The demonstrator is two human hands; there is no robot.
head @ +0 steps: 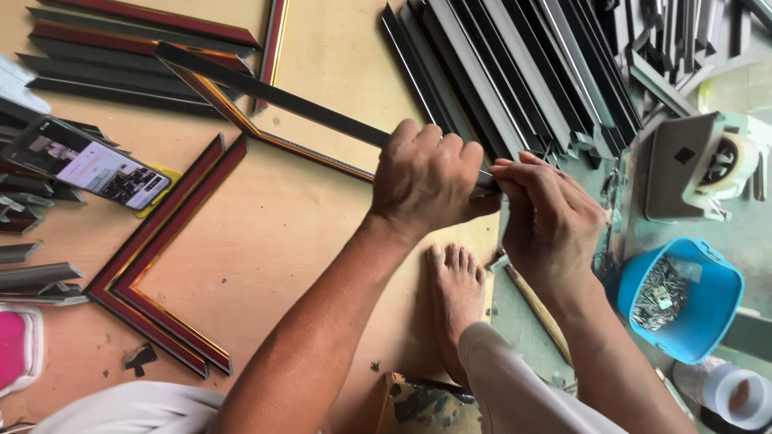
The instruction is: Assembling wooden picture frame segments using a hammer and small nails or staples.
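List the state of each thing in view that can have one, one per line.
Left hand: closed around the dark frame strip.
Right hand: fingers pinched at the strip's end.
Phone: screen lit, lying face up.
Blue tub: partly filled with small metal pieces.
Red L-shaped frame corner: joined, flat on the board.

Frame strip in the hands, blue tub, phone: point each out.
frame strip [273, 95], head view, on its dark face left of the left hand.
blue tub [716, 317], head view, on its right inner wall.
phone [88, 163], head view, on the middle of its lit screen.
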